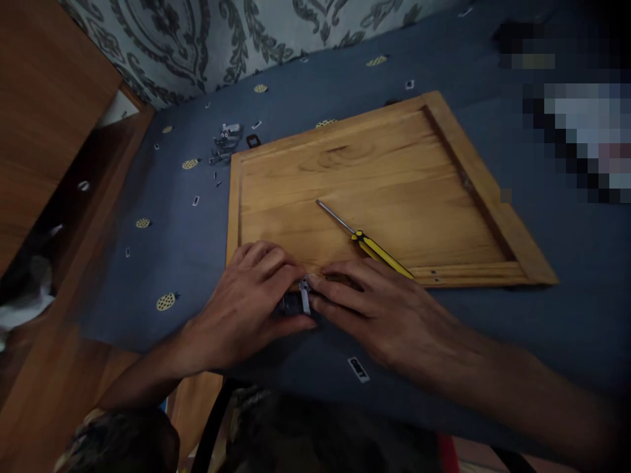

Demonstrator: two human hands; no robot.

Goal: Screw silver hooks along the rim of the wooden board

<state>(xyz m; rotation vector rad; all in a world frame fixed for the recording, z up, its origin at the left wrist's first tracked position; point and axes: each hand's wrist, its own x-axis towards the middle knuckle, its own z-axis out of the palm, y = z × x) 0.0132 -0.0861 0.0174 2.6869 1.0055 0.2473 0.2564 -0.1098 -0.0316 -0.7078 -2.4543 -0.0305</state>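
Observation:
A small metal hinge (305, 299) sits at the near edge of a framed wooden door panel (365, 177), which lies flat on the cloth. My left hand (246, 302) is curled round the hinge, its fingers on the panel's edge and its thumb below. From the other side, my right hand (379, 305) presses its closed fingertips against the same hinge. A screwdriver (377, 251) with a yellow and black handle rests on the panel, its handle end partly behind my right hand. My fingers cover part of the hinge.
More metal hinges (227, 141) and a few small screws (217, 180) lie beyond the panel's left corner. Blue patterned cloth (197, 263) covers the surface beneath. Wooden furniture (49, 98) stands at the left, and a patterned wall (187, 39) is behind.

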